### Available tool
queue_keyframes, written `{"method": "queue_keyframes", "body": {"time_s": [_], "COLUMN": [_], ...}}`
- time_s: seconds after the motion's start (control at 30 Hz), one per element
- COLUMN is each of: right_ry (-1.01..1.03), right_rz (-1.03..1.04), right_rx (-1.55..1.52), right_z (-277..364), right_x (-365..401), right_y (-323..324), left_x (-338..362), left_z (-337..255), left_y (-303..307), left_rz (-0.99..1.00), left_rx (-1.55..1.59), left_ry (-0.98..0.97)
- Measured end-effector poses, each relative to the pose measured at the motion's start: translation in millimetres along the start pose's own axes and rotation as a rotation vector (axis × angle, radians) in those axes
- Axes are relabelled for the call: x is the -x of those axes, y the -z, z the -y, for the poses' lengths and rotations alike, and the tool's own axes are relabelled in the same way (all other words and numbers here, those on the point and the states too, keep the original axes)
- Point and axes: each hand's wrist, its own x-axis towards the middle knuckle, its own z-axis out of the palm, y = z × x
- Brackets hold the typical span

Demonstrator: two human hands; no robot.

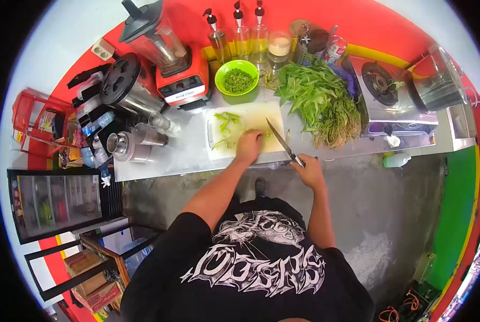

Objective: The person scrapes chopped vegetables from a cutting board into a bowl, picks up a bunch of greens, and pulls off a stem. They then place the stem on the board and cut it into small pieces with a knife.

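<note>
My right hand is closed around the black handle of a kitchen knife. Its long blade slants up and left over the right part of the white cutting board. On the board rests my left hand, its fingers curled down and pressed together beside small green pieces; what they pinch is mostly hidden. Several cut green vegetable pieces lie on the left of the board, by a clear tray or lid. Behind the board stands a lime-green bowl holding finely chopped greens.
A heap of leafy greens with roots lies right of the board, beside a gas stove. At the back left is a red blender. Pump bottles line the wall. Metal shakers stand at the counter's left end.
</note>
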Motion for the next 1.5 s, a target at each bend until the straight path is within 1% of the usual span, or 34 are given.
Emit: {"method": "queue_keyframes", "body": {"time_s": [0.03,0.07,0.1,0.17,0.2,0.27,0.3,0.37,0.4,0.43,0.47,0.5,0.57,0.63,0.7,0.73,0.8,0.83,0.9,0.93,1.0,1.1,1.13,1.17,1.2,1.23,1.27,1.3,1.37,1.4,1.43,1.5], "right_ry": [0.007,0.013,0.012,0.006,0.008,-0.013,-0.016,0.016,0.019,0.014,0.057,0.103,0.087,0.077,-0.016,-0.017,0.115,0.113,-0.001,-0.001,-0.005,-0.05,-0.05,-0.009,0.029,0.025,0.024,0.024,0.039,0.056,0.062,-0.148], "right_rz": [0.003,0.004,-0.004,0.012,0.008,0.046,0.042,0.155,0.191,0.189,0.196,0.208,0.242,0.274,0.307,0.306,0.18,0.178,0.205,0.2,0.169,0.169,0.162,0.133,0.107,0.108,0.116,0.127,0.135,0.135,0.147,0.203], "right_rx": [-0.031,-0.062,-0.067,-0.015,-0.02,-0.096,-0.107,-0.158,-0.134,-0.137,-0.136,-0.131,-0.09,-0.05,-0.141,-0.137,-0.079,-0.077,-0.024,-0.022,-0.074,-0.074,-0.068,-0.074,-0.08,-0.074,-0.078,-0.084,-0.071,-0.062,-0.058,-0.315], "right_z": [-1.4,-3.1,-3.3,-3.5,-4.2,-6.5,-10.0,-20.2,-10.5,-7.0,-3.1,-0.1,4.2,4.1,-1.2,-5.9,-11.2,-11.9,-9.9,-7.1,-1.1,7.3,4.4,-0.4,-1.8,-3.8,-5.5,-6.1,-5.8,-1.2,3.6,12.9], "right_x": [1.3,2.3,2.8,2.1,1.4,-2.4,-6.3,-15.9,-18.0,-20.8,-23.6,-25.5,-30.3,-34.1,-34.4,-34.9,-35.7,-34.2,-33.9,-32.1,-24.4,-14.5,-12.7,-11.4,-10.5,-10.8,-10.9,-10.7,-12.3,-13.6,-14.5,-15.9], "right_y": [-0.7,-1.1,-1.2,-1.4,-1.8,-3.9,-7.3,-17.1,-14.6,-17.7,-19.7,-21.0,-24.9,-28.4,-28.8,-28.9,-27.6,-25.9,-18.8,-15.6,-11.2,-6.6,-8.6,-12.4,-13.6,-14.1,-15.9,-18.0,-22.3,-23.4,-25.2,-29.1], "left_x": [-0.4,-0.9,1.0,5.3,7.8,14.3,17.4,24.7,28.5,30.6,32.8,36.3,43.1,47.0,50.3,50.7,47.7,47.5,42.8,39.6,34.9,30.1,27.1,22.4,19.0,17.3,16.1,16.4,18.2,21.4,23.5,27.2], "left_z": [-6.6,-11.5,-13.0,-14.5,-8.0,14.7,16.8,14.6,21.6,31.5,40.6,50.9,66.3,66.3,67.8,73.1,78.6,76.3,68.6,64.1,55.5,40.7,36.1,32.3,32.6,33.3,34.9,30.5,23.0,22.8,22.9,20.3], "left_y": [-3.9,-5.3,-3.3,2.9,8.8,28.5,40.2,64.5,70.2,73.2,75.6,77.7,81.5,84.0,83.4,80.9,79.2,77.2,71.1,68.5,62.0,47.3,42.8,38.9,32.8,26.9,21.5,23.1,30.3,31.7,33.0,37.4], "left_rz": [-0.013,0.014,0.019,-0.031,-0.03,-0.086,-0.079,-0.134,-0.12,-0.169,-0.222,-0.224,-0.165,-0.173,-0.094,-0.095,-0.053,-0.052,-0.044,-0.045,0.013,0.031,0.044,0.044,0.016,-0.011,-0.061,-0.061,0.008,0.049,0.041,0.076], "left_rx": [0.077,0.094,0.091,0.169,0.164,0.003,-0.005,-0.162,-0.166,-0.2,-0.233,-0.232,-0.33,-0.336,-0.3,-0.297,-0.304,-0.301,-0.342,-0.34,-0.148,-0.055,-0.011,-0.002,0.104,0.208,0.272,0.276,0.119,-0.013,-0.012,-0.13], "left_ry": [0.004,0.065,0.057,0.126,0.121,-0.007,-0.012,0.158,0.156,0.164,0.174,0.178,0.181,0.209,0.305,0.305,0.265,0.263,0.304,0.3,0.294,0.313,0.366,0.362,0.366,0.374,0.292,0.301,0.332,0.375,0.386,0.386]}}
